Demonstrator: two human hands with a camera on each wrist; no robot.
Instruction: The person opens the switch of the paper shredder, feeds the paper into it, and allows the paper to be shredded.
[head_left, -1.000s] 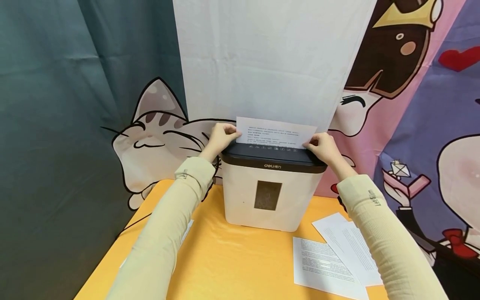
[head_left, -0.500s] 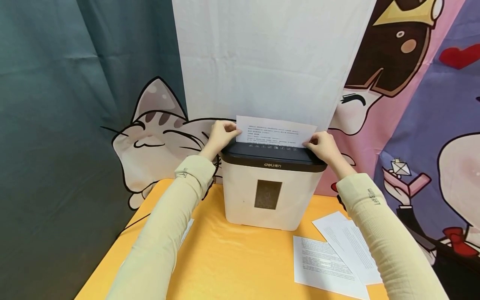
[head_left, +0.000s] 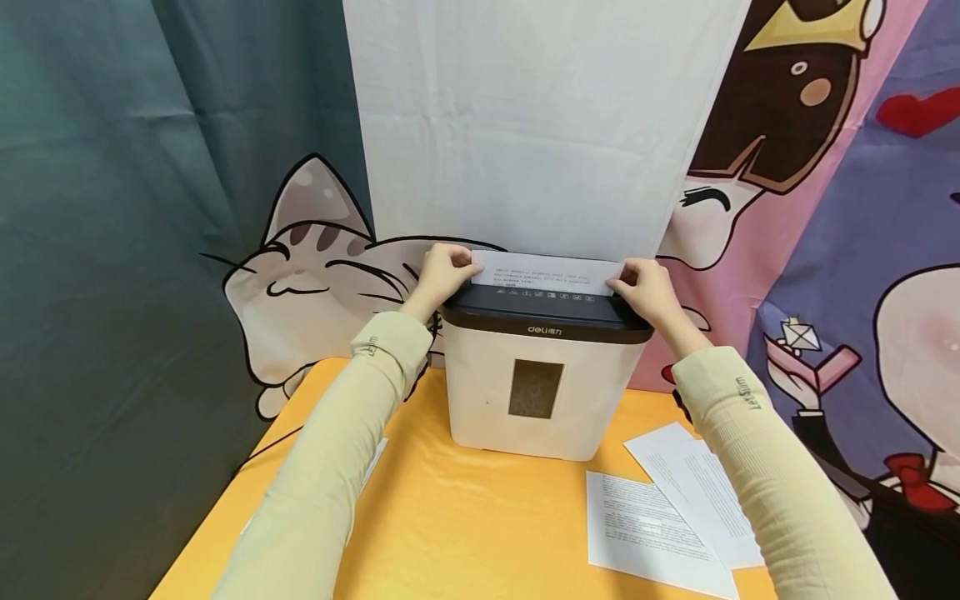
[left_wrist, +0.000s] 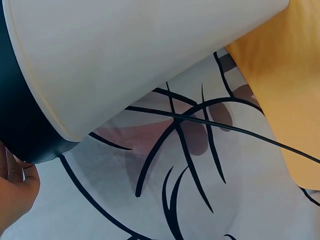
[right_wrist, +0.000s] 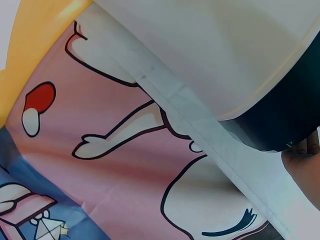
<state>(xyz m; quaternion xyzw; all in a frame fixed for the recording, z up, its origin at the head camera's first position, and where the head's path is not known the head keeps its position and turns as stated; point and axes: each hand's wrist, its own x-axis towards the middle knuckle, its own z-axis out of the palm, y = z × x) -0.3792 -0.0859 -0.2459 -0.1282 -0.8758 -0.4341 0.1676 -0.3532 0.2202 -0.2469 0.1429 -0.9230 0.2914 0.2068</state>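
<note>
A white shredder (head_left: 536,396) with a dark top stands on the yellow table, a small dark window (head_left: 536,388) in its front. A printed sheet of paper (head_left: 546,272) stands in the slot of its top, only the upper strip showing. My left hand (head_left: 444,273) pinches the sheet's left edge, just above the lid. At the right edge, my right hand (head_left: 643,287) holds the sheet between thumb and fingers. Each wrist view shows part of a hand beside the dark lid (left_wrist: 30,115), with the paper hidden there.
Several printed sheets (head_left: 652,533) lie overlapping on the table (head_left: 465,525) at the right, near my right forearm. Part of another sheet (head_left: 373,462) shows beside my left sleeve. A black cord (head_left: 266,448) runs off the left side. Cartoon-printed curtains (head_left: 300,283) hang close behind.
The sheet has sunk lower into the shredder's slot, so less of it and fewer printed lines show. Both hands have stayed almost in place at its edges.
</note>
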